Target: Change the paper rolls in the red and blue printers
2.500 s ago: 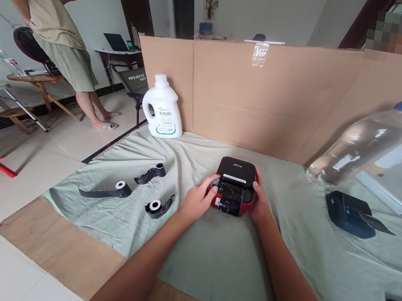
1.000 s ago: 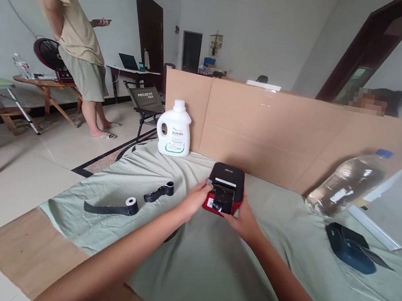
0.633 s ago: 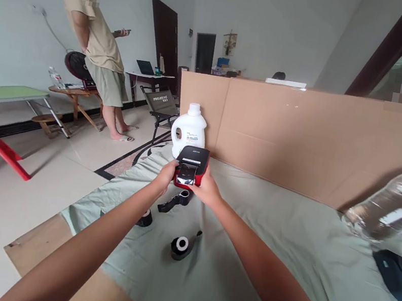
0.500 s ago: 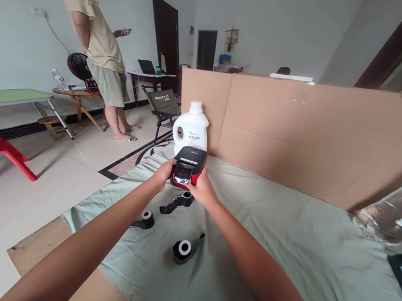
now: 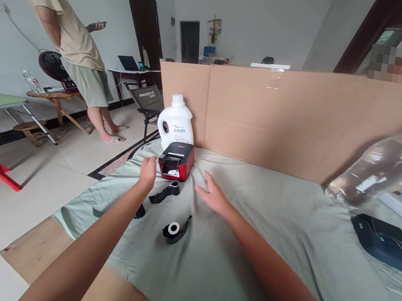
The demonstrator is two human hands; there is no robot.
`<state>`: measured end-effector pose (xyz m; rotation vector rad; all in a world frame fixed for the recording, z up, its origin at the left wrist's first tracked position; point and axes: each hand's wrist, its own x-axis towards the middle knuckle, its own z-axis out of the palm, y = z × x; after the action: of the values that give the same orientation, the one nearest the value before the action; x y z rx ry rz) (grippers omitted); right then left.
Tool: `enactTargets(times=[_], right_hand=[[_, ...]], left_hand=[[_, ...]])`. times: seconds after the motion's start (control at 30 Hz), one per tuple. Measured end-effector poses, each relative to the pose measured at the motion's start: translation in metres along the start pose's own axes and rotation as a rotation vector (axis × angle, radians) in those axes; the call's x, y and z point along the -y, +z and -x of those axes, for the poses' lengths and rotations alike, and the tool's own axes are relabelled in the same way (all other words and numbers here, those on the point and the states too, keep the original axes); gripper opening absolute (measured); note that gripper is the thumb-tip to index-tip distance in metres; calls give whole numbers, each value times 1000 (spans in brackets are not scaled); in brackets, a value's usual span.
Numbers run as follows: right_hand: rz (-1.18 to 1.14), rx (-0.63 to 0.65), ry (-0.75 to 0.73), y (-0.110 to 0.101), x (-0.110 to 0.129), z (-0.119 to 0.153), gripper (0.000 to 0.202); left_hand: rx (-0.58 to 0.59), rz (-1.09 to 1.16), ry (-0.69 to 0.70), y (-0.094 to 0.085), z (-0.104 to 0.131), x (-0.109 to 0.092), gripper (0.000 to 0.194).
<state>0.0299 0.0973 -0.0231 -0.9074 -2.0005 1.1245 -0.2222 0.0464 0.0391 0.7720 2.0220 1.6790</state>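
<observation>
A red and black label printer (image 5: 182,165) stands on the pale green cloth (image 5: 244,214), just in front of a white jug-shaped bottle (image 5: 177,121). My left hand (image 5: 148,171) is beside the printer's left side, fingers stretched and holding nothing. Whether it still brushes the printer I cannot tell. To the right of the printer, clearly apart from it, my right hand (image 5: 214,194) is open with fingers spread. Nearer me lie a roll of black film (image 5: 169,191) and another black roll with a white core (image 5: 174,232). A third roll (image 5: 140,212) is mostly hidden behind my left forearm.
A tall cardboard sheet (image 5: 267,120) walls off the back. On the right lie a wrapped clear plastic bottle (image 5: 375,169) with a blue cap and a dark blue object (image 5: 382,242). A folding chair (image 5: 146,97) and a standing person (image 5: 75,39) are at left.
Both hands have let go of the printer, which now rests on the cloth. My right hand has moved away to the right. The view has turned rightward.
</observation>
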Motion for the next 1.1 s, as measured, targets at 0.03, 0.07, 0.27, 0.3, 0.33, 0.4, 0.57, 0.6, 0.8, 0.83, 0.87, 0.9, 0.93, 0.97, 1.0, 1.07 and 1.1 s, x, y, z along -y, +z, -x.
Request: enactTargets(times=[0.03,0.07,0.27,0.3,0.33,0.4,0.57,0.6,0.8,0.83,0.87,0.9,0.93,0.97,1.0,1.07,1.1], right_hand=[[-2,-27,19,-20,-5,27,78],[11,-62,37,-42,-12,55,73],[225,-460,255,-211,-55,203,42],[286,-556,307,-237,-59,222,36],[355,-661,367,-259,-62,240,29],[499,-866,497,-293,-66,270,18],[708,-1134,658,-333,-74,295,27],[720,-1135,665,-336,-77,292,38],[730,-1061,789,-335,-84,269,83],[736,-1031,803,-336,-84,267,85],[739,-1001,814,-338,-84,266,87],[737,-974,825,-342,-83,265,90],[731,-949,840,-346,-83,264,93],[723,-923,857,-351,-83,263,96],[716,-900,878,-357,-83,262,99],[713,-853,921,-367,-85,260,100],[722,-832,934,-371,-86,259,100]], left_hand=[[-32,-32,34,-5,10,-2,18],[-36,-85,80,-9,21,-3,17],[324,-715,602,-20,72,1,28],[350,-815,640,-19,76,4,33],[365,-906,651,-18,78,6,37],[381,-1039,629,-17,80,11,41],[345,-1083,764,-30,96,18,36],[345,-1085,804,-34,102,20,34],[475,-1009,947,-45,132,37,35],[477,-998,949,-45,134,38,36],[477,-995,950,-46,135,39,36],[478,-1001,955,-48,135,39,36],[477,-1016,965,-51,135,38,37],[465,-1038,982,-55,135,36,37],[437,-1062,1003,-61,135,33,38],[329,-1088,1037,-74,135,23,40],[255,-1077,1043,-80,137,17,40]])
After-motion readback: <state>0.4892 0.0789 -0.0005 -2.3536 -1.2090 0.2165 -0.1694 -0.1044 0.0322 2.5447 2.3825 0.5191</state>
